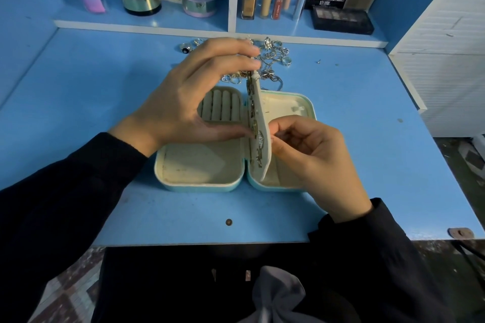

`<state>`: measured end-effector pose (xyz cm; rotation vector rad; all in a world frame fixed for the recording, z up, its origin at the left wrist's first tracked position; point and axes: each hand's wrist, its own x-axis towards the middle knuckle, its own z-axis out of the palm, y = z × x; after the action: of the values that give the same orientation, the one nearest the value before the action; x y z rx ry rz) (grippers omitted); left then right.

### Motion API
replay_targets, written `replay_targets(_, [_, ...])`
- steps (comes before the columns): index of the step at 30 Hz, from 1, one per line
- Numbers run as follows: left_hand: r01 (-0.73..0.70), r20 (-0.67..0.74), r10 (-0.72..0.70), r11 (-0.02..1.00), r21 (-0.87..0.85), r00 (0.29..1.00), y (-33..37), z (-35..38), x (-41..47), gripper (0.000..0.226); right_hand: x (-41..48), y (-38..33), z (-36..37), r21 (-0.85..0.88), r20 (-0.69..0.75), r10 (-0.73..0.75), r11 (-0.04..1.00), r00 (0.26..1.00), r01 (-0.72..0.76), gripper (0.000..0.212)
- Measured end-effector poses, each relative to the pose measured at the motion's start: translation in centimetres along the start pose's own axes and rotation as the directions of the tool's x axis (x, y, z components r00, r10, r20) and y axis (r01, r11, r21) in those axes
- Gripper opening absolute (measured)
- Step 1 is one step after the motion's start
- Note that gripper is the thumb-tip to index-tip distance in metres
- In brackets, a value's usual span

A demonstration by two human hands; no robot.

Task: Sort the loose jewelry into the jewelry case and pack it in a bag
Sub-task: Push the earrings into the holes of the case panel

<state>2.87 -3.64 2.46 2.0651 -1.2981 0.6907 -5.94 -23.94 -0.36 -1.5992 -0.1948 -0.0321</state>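
Jewelry case [199, 187], pale turquoise outside and cream inside, lies spread open in two halves on the middle of the blue worktop [105, 81], below a shelf [170, 19] that carries bottles, jars and eyeshadow palettes. A heap of grey cloth [278, 294] rests in the person's lap at the near edge. Both hands come in from dark sleeves and meet over the case's hinge, one on each side of a cream centre panel [263, 118] that stands nearly upright between the two halves. The left hand [194, 92] is spread wide: its fingers curl over the panel's far top end while its thumb reaches along to the panel's left face lower down, so it grips the panel from end to end. The right hand [315, 155] is curled, with thumb and forefinger drawn together against the panel's right face; whether they pinch a small piece there is too hidden to tell. In the left half, under the left hand, sits a row of padded ring rolls [221, 105]. Loose jewelry [275, 55], silver rings and chains, lies in a tangle on the worktop just behind the case. Small gold earrings [253, 110] are pinned down the panel's left face.
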Motion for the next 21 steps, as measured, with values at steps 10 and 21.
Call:
replay_targets(10, [-0.004,-0.007,0.004,1.0,0.004,1.0,0.06,0.01,0.04,0.071,0.16,-0.12,-0.27,-0.033,0.063,-0.028,0.999,0.998,0.03,0.008])
replay_targets(21, [0.016,-0.002,-0.016,1.0,-0.015,1.0,0.01,0.05,-0.02,0.071,0.57,0.09,-0.32,-0.164,0.08,-0.136,0.975,0.987,0.148,0.004])
